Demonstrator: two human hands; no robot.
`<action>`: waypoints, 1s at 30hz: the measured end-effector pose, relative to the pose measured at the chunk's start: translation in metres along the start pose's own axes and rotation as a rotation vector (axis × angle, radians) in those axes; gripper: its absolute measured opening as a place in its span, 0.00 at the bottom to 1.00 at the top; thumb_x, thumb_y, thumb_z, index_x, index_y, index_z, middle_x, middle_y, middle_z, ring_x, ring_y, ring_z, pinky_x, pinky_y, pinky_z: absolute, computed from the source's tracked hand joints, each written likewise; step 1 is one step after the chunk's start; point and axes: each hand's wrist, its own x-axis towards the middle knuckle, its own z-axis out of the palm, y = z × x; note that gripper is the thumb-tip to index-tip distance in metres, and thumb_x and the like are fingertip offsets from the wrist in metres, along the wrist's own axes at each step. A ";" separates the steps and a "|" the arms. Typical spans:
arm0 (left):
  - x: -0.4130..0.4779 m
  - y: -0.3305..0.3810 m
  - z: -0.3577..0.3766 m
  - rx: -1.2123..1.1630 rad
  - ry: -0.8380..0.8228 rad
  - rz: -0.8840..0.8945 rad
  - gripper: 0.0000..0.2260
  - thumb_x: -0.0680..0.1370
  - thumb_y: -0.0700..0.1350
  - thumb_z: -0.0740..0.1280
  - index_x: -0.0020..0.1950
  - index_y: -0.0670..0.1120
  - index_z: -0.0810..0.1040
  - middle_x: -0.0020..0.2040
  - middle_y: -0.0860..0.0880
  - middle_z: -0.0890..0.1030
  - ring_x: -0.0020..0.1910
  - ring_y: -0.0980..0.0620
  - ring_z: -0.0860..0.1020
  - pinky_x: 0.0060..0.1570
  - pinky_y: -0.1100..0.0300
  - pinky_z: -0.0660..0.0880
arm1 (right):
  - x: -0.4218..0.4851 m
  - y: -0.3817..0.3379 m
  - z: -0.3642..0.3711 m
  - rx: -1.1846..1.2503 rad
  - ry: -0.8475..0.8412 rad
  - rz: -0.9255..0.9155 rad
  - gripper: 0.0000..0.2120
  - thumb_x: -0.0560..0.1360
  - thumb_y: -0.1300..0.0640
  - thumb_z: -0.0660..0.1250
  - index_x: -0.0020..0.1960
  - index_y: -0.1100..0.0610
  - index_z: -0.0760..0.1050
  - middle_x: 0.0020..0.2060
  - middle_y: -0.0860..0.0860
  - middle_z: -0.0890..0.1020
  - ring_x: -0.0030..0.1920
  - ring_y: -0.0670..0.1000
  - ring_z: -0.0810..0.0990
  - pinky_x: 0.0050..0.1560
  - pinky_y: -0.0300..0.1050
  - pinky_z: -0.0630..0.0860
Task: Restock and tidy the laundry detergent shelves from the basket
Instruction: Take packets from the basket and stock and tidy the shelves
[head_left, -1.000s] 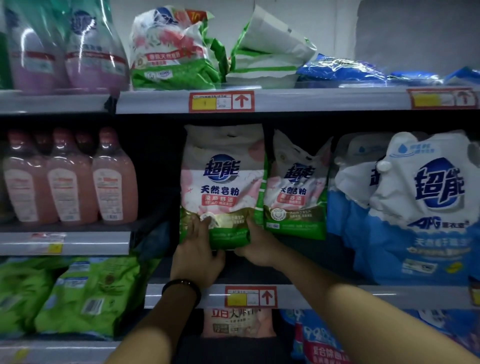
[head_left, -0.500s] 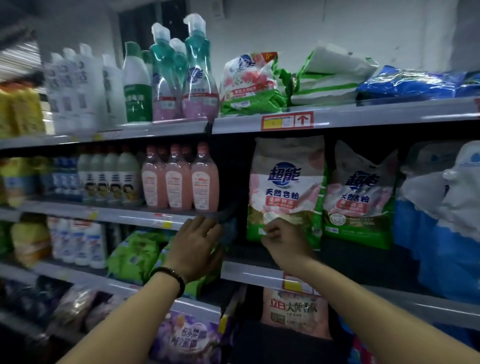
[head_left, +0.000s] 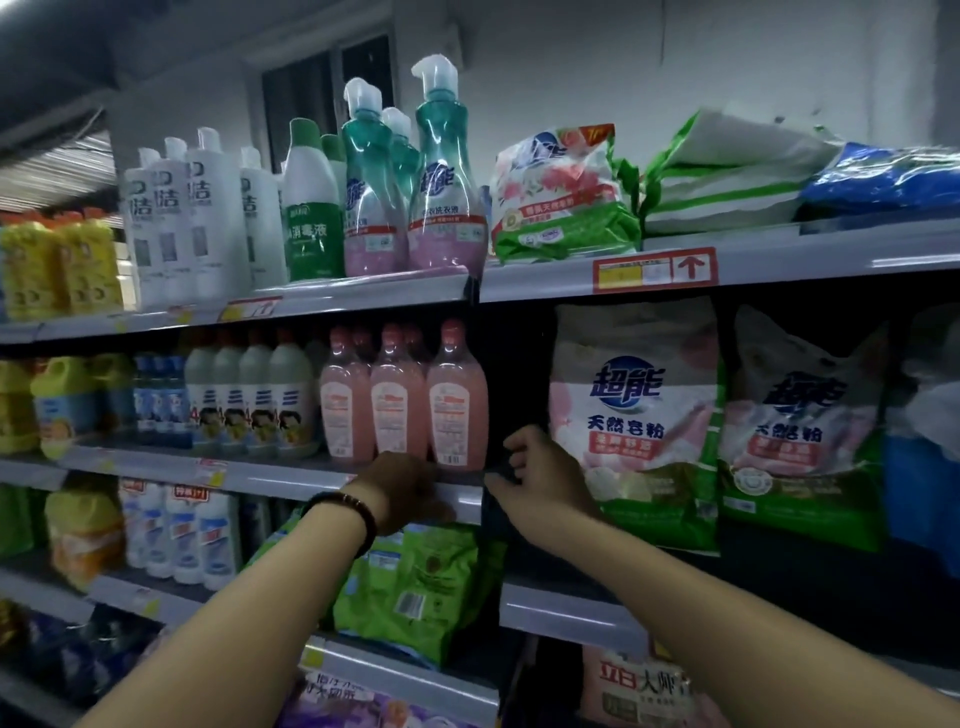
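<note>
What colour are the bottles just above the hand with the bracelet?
Pink. The bottles stand on the shelf above the left hand, seen in the head view.

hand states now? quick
Left hand: on the shelf edge below the pink bottles, fingers hidden; cannot tell.
Right hand: fingers curled beside the detergent bag; grip cannot be told.

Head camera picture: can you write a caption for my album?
Left hand at the shelf edge under pink bottles, right hand beside a powder bag.
</note>
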 end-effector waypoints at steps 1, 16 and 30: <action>0.006 -0.003 0.002 -0.014 -0.016 -0.010 0.15 0.79 0.60 0.73 0.55 0.50 0.81 0.59 0.47 0.83 0.52 0.48 0.79 0.48 0.59 0.71 | 0.010 -0.002 0.005 0.011 0.022 -0.006 0.26 0.76 0.46 0.75 0.69 0.50 0.69 0.59 0.48 0.77 0.57 0.50 0.79 0.58 0.47 0.79; 0.043 -0.001 0.016 -0.012 -0.119 -0.072 0.27 0.78 0.56 0.75 0.76 0.53 0.76 0.72 0.47 0.79 0.70 0.43 0.78 0.70 0.49 0.75 | 0.070 -0.009 0.070 0.269 0.224 0.072 0.21 0.73 0.53 0.76 0.62 0.52 0.73 0.55 0.49 0.85 0.51 0.51 0.85 0.39 0.38 0.78; 0.044 -0.004 0.019 -0.002 -0.149 -0.100 0.31 0.78 0.60 0.74 0.75 0.45 0.75 0.69 0.41 0.80 0.66 0.40 0.80 0.66 0.47 0.78 | 0.072 -0.005 0.061 0.674 0.211 0.101 0.18 0.76 0.47 0.67 0.56 0.59 0.68 0.44 0.51 0.74 0.44 0.53 0.74 0.40 0.48 0.67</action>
